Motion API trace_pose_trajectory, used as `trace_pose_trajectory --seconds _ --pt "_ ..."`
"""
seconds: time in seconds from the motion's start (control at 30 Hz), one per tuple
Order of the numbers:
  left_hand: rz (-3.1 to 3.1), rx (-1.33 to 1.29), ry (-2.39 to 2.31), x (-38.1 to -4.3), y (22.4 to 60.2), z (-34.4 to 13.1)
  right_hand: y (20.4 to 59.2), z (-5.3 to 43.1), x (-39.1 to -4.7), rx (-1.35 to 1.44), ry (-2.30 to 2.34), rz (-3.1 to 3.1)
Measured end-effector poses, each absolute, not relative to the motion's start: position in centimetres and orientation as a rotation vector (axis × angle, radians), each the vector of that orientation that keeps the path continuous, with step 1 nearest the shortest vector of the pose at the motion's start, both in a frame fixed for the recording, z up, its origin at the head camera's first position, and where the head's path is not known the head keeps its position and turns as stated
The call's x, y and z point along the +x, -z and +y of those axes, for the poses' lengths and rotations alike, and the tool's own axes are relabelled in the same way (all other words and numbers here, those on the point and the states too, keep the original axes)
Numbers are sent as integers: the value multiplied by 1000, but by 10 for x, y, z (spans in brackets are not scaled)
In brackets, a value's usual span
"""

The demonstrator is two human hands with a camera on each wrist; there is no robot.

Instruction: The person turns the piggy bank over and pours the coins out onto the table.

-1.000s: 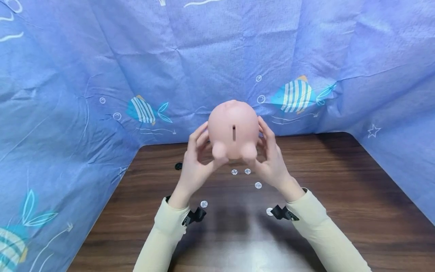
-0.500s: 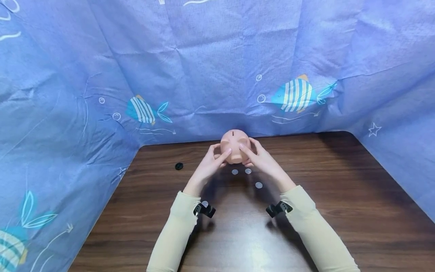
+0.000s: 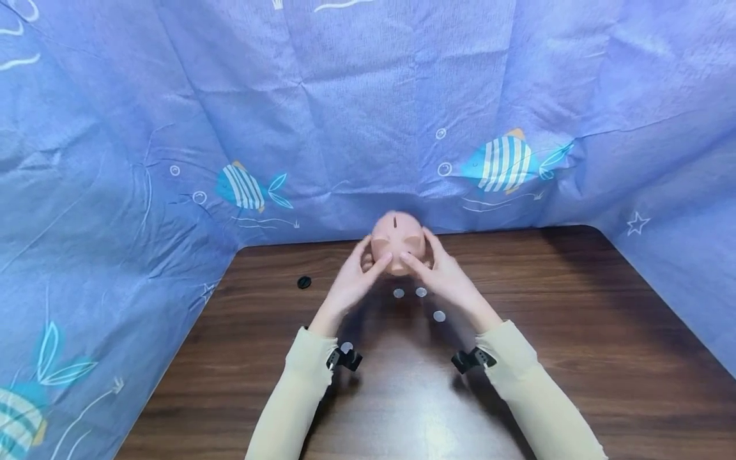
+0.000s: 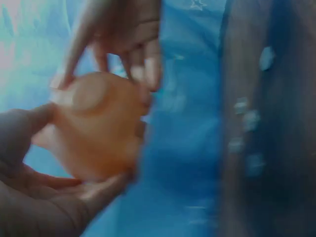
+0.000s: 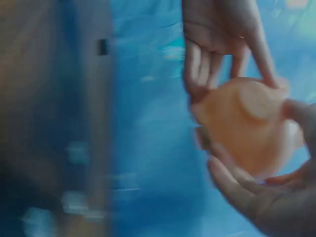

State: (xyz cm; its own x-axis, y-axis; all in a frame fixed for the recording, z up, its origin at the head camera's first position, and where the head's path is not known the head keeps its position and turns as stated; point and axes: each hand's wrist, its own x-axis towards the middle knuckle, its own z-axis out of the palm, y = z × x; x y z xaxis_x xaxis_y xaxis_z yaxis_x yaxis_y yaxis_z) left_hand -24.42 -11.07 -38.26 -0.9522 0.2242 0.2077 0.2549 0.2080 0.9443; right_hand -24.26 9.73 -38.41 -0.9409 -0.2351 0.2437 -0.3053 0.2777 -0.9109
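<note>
A pink piggy bank [image 3: 398,237] is between my two hands near the far edge of the table, its coin slot toward the top and its snout toward me. My left hand [image 3: 349,279] grips its left side, with the thumb on the front. On the other side my right hand [image 3: 451,281] holds it the same way. Both wrist views are blurred; there the piggy bank [image 4: 98,126] has fingers around it from both sides. Below it lie silvery coins [image 3: 439,316], and one more coin [image 3: 347,347] is beside the left wrist camera.
A small round black cap [image 3: 304,282] lies on the dark wooden table [image 3: 575,332], left of my left hand. A blue cloth with fish prints [image 3: 356,115] hangs behind the table and along both sides. Black cameras [image 3: 474,360] are strapped to the wrists.
Both hands have lowered the piggy bank away from the head camera and tipped it, so its slot now lies higher on it. In the last half second it rises slightly.
</note>
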Motion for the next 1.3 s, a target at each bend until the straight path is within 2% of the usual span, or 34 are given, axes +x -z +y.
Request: trace_pose_trajectory --seconds 0.13,0.2,0.27,0.33,0.5,0.6,0.73,1.03,1.17,1.3 --pt "-2087 -862 1641 -208 343 -116 355 99 -214 841 -1570 -2014" --pt "-1947 -1034 1541 -198 332 -117 350 98 -209 995 -1540 -1796" --pt "-1904 -1111 1505 -198 331 -116 357 97 -213 1017 -1489 -1710" --pt "-1975 -1036 1598 -208 339 -114 370 93 -223 941 -1540 -1759" --pt "-2402 -437 1931 -244 382 -112 408 85 -247 429 -1861 -2344" --pt "-2584 -228 1998 -254 405 -115 421 84 -255 256 -1931 -2595" --pt "-2595 -167 2111 -257 417 -119 424 86 -258 287 -1913 -2690" --pt "-2533 -153 2195 -263 414 -119 413 86 -261 336 -1746 -2806" --pt "-2436 -355 1938 -246 390 -112 390 90 -246 478 -1668 -2612" --pt "-2069 -802 1574 -217 352 -109 356 99 -222 823 -1550 -2063"
